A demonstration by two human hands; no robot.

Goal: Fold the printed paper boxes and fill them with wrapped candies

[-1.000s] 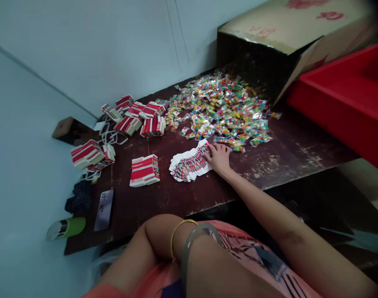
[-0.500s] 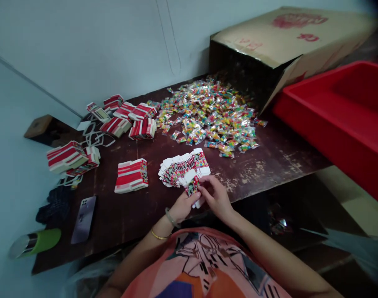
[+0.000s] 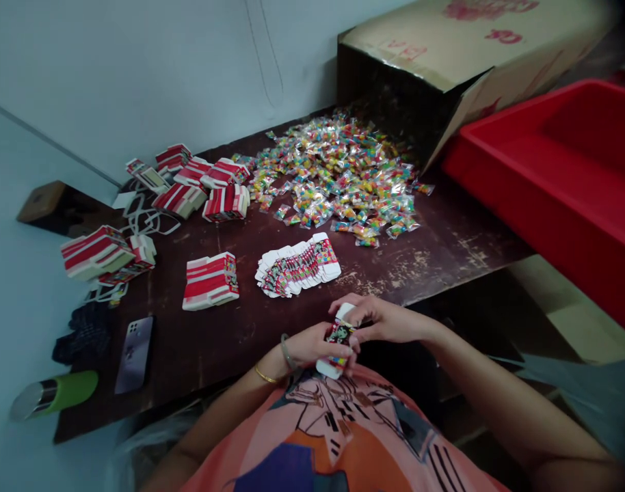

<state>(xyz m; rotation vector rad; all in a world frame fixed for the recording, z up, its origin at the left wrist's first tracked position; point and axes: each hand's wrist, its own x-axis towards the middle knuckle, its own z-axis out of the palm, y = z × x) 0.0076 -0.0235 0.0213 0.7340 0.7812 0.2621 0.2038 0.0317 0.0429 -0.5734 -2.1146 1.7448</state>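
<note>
A small flat printed card box [image 3: 337, 339] is gripped between both hands over the table's near edge. My left hand [image 3: 312, 346] holds its lower part, fingers curled round it. My right hand [image 3: 377, 318] pinches its upper end. Just beyond them a fanned row of the same flat printed boxes [image 3: 298, 265] lies on the dark wooden table [image 3: 446, 246]. A big heap of small colourful wrapped candy packets [image 3: 333, 178] covers the far middle of the table.
Stacks of red-and-white flat boxes [image 3: 210, 280] lie at the left and far left. A phone [image 3: 134, 353] and a green bottle [image 3: 56, 393] sit at the near left. An open cardboard carton [image 3: 446, 61] lies on its side behind; a red tray [image 3: 553, 164] stands at the right.
My right hand took one flat box off the fanned row and drew it back to the table's near edge. My left hand came up from my lap and now holds it too.
</note>
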